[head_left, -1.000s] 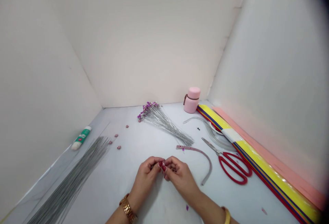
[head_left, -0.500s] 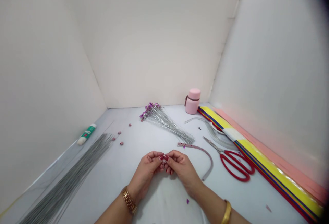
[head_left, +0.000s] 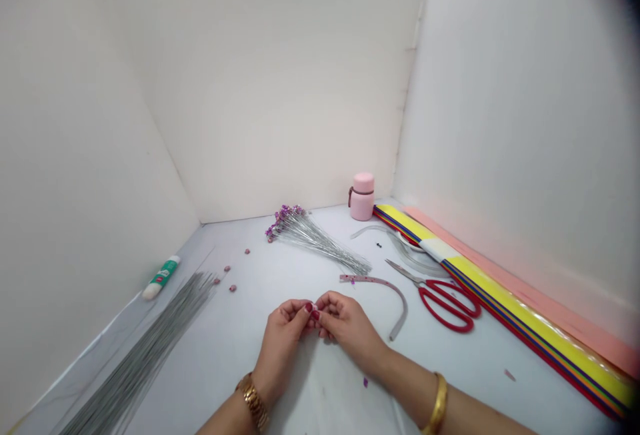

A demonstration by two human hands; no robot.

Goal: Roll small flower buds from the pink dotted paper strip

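My left hand (head_left: 287, 332) and my right hand (head_left: 345, 322) meet at the fingertips low in the middle of the head view. Thumbs and index fingers are pinched together around a tiny pale pinkish piece, mostly covered by the fingers and too small to name. To the right of the hands curves a pinkish strip or tube (head_left: 397, 302) with dark dots near its far end. A purple scrap (head_left: 365, 382) lies below my right hand. Several small dusty-pink folded pieces (head_left: 233, 288) are scattered left of the hands.
Beyond the hands lies a bundle of silvery wires (head_left: 330, 245) with purple tips. Grey wires (head_left: 145, 348) and a glue stick (head_left: 161, 278) are at left. Red-handled scissors (head_left: 450, 305), clear tubing (head_left: 420, 258), coloured sheets (head_left: 500, 295) and a pink flask (head_left: 362, 198) stand or lie right.
The camera view has turned and tilted slightly, so things on the table sit shifted in the frame. Both hands stay together, pinching, with the right wrist angled a little differently.
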